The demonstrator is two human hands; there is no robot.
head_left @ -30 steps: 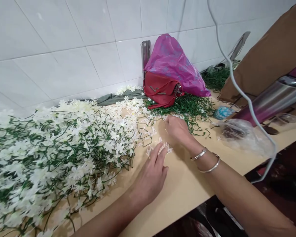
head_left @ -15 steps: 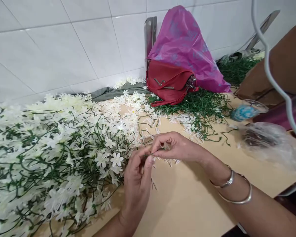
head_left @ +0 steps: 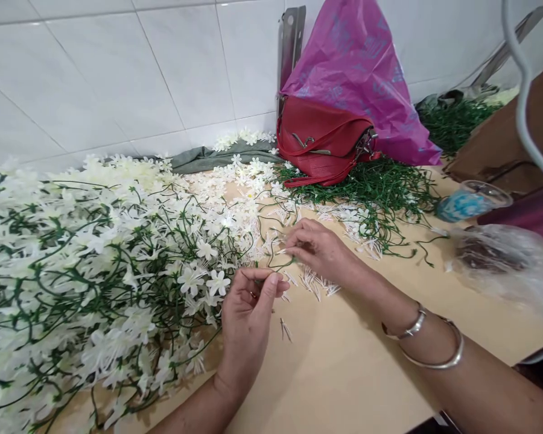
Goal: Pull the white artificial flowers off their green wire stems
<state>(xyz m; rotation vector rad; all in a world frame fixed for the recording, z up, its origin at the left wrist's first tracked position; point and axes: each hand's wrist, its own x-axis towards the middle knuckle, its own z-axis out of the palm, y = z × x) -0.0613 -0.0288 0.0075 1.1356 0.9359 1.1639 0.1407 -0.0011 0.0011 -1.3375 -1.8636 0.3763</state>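
My left hand (head_left: 248, 319) pinches a thin green artificial flower stem (head_left: 283, 265) between thumb and forefinger; the stem's tip points right, toward my other hand. Just above the scattered white stamens (head_left: 314, 280), my right hand (head_left: 319, 250) has its fingers drawn together. Whatever lies between those fingertips is too small to make out. Two silver bangles (head_left: 452, 358) circle the right forearm. Left of my hands spreads a large heap of white artificial flowers (head_left: 131, 277) on green stems. Loose white petals (head_left: 228, 211) lie behind them.
A red handbag (head_left: 321, 138) rests on a pile of green stems (head_left: 380, 187), against a purple plastic bag (head_left: 357, 66). To the right are a clear plastic cup (head_left: 473, 202) with blue in it, a clear plastic bag (head_left: 516, 259), and a white cable (head_left: 525, 102). White tiles back the table.
My hands have come apart. The right one has moved from the left fingertips to the white stamens, while the left keeps hold of the green stem. The view has shifted slightly.
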